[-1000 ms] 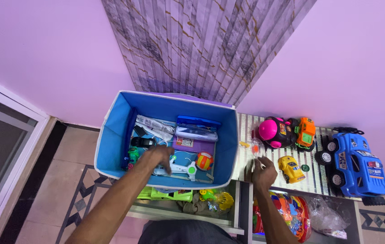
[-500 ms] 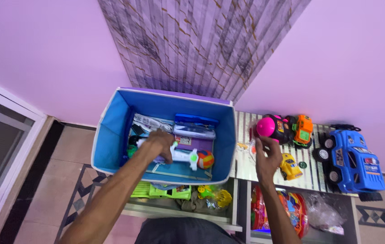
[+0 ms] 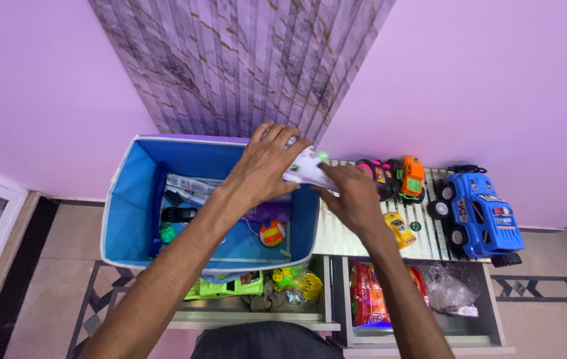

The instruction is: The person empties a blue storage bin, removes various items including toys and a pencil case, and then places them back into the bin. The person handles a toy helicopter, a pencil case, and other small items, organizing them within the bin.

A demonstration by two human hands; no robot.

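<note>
White toy (image 3: pixel 307 169) sits clamped between my left hand (image 3: pixel 267 166) and right hand (image 3: pixel 350 196), raised above the blue storage bin (image 3: pixel 130 213) so both grips steady it.

Lilac walls (image 3: pixel 496 80) meet at a corner clad in a grey wood-look panel (image 3: pixel 243 66), beige floor tiles (image 3: pixel 51 266) with a dark patterned border below, a striped-top cabinet (image 3: pixel 430 242) with open drawers (image 3: pixel 423 332), even soft light.
</note>
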